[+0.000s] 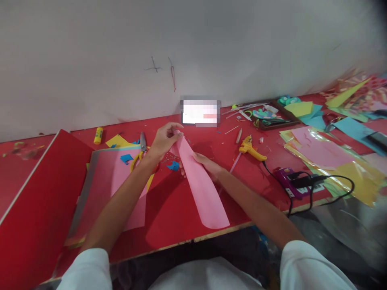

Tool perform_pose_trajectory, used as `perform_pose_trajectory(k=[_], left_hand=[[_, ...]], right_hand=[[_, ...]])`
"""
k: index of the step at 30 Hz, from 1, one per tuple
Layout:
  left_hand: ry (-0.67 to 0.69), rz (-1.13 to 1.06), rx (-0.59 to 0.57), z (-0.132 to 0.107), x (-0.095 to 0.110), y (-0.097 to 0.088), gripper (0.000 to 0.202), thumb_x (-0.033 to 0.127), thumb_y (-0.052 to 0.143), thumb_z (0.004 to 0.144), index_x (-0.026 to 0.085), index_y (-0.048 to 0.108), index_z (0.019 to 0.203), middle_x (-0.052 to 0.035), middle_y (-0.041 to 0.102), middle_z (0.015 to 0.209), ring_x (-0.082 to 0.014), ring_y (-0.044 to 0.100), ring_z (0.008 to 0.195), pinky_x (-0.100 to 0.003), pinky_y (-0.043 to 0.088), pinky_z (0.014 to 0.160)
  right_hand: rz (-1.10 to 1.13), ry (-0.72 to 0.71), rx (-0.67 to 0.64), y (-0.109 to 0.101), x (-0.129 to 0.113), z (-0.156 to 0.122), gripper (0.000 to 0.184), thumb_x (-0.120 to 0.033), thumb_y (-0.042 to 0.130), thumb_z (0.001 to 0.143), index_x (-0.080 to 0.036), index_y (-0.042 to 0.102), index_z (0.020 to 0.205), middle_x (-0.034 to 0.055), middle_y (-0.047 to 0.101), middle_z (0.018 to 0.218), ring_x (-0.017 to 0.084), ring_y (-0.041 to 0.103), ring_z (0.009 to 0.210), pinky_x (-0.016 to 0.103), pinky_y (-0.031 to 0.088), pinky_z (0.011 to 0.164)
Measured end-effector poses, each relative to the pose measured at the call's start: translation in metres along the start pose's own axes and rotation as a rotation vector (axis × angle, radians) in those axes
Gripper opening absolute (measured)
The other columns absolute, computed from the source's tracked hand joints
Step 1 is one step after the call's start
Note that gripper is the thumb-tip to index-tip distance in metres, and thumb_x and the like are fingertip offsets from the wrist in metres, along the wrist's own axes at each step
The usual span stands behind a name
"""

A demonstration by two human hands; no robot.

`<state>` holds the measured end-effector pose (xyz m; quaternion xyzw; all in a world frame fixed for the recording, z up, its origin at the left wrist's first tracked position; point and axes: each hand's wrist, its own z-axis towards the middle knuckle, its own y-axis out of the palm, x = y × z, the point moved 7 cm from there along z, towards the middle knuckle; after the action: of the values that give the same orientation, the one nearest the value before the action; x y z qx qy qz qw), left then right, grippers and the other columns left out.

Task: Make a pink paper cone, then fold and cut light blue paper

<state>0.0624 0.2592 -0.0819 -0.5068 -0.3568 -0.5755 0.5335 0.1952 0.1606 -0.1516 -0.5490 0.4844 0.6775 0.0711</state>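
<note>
A long strip of pink paper [201, 185] slants across the middle of the red table, its wide curved end towards me. At its narrow far end, my left hand [165, 139] pinches the paper between thumb and fingers. My right hand [208, 164] grips the same strip partway along, thumb on top and fingertips showing past its left side. To the left of the strip lie blue paper scraps [173, 165]. Scissors with yellow handles [139, 155] rest beside my left forearm, on pink sheets [117, 173].
A yellow glue gun [252, 149] with a black cord lies to the right, near a purple power strip [294, 183]. A lit screen [200, 112] leans at the wall. A glue stick [98, 135] and a red board [39, 201] are leftward; plastic-wrapped coloured papers [323, 149] lie rightward.
</note>
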Motion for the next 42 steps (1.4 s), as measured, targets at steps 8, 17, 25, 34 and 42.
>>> perform_pose_trajectory(k=[8, 17, 25, 34, 42], left_hand=[[-0.015, 0.014, -0.064, 0.002, 0.002, -0.004, 0.025, 0.026, 0.081, 0.08, 0.02, 0.074, 0.103, 0.0014, 0.062, 0.079, -0.0128, 0.067, 0.078, -0.024, 0.049, 0.07], [-0.015, 0.04, -0.384, -0.007, 0.02, -0.015, 0.034, 0.034, 0.081, 0.088, 0.023, 0.075, 0.12, -0.0092, 0.077, 0.118, -0.0185, 0.071, 0.105, -0.03, 0.054, 0.093], [0.014, 0.005, -0.521, -0.011, 0.025, -0.019, 0.058, 0.023, 0.09, 0.078, 0.03, 0.074, 0.134, -0.0108, 0.071, 0.139, -0.0213, 0.07, 0.121, -0.033, 0.058, 0.102], [0.032, 0.011, -0.485, -0.009, 0.022, -0.008, 0.051, 0.032, 0.094, 0.074, 0.024, 0.08, 0.122, -0.013, 0.079, 0.12, -0.0227, 0.075, 0.107, -0.032, 0.061, 0.091], [0.002, 0.093, -0.427, -0.004, 0.015, -0.012, 0.044, 0.033, 0.093, 0.072, 0.021, 0.079, 0.113, -0.0081, 0.078, 0.102, -0.016, 0.071, 0.088, -0.025, 0.058, 0.077]], right_hand=[[0.065, -0.011, -0.024, 0.001, -0.005, 0.002, 0.042, -0.058, 0.075, 0.092, -0.017, 0.066, 0.102, 0.0036, 0.069, 0.084, 0.016, 0.066, 0.065, 0.029, 0.057, 0.061], [0.093, -0.085, -0.151, 0.004, -0.009, 0.002, 0.036, -0.049, 0.075, 0.094, -0.017, 0.06, 0.104, -0.0002, 0.061, 0.077, 0.013, 0.057, 0.057, 0.03, 0.051, 0.058], [0.07, -0.101, -0.13, 0.007, -0.011, -0.002, 0.037, -0.05, 0.074, 0.092, -0.019, 0.06, 0.107, -0.0011, 0.06, 0.077, 0.012, 0.053, 0.054, 0.031, 0.049, 0.056], [0.097, -0.057, -0.154, 0.017, -0.009, -0.003, 0.042, -0.054, 0.073, 0.091, -0.018, 0.062, 0.109, -0.0023, 0.059, 0.074, 0.012, 0.051, 0.054, 0.03, 0.047, 0.055], [-0.24, -0.104, 0.119, -0.001, -0.008, 0.001, 0.058, -0.07, 0.068, 0.091, -0.023, 0.065, 0.125, 0.0058, 0.069, 0.104, 0.018, 0.062, 0.086, 0.031, 0.052, 0.077]])
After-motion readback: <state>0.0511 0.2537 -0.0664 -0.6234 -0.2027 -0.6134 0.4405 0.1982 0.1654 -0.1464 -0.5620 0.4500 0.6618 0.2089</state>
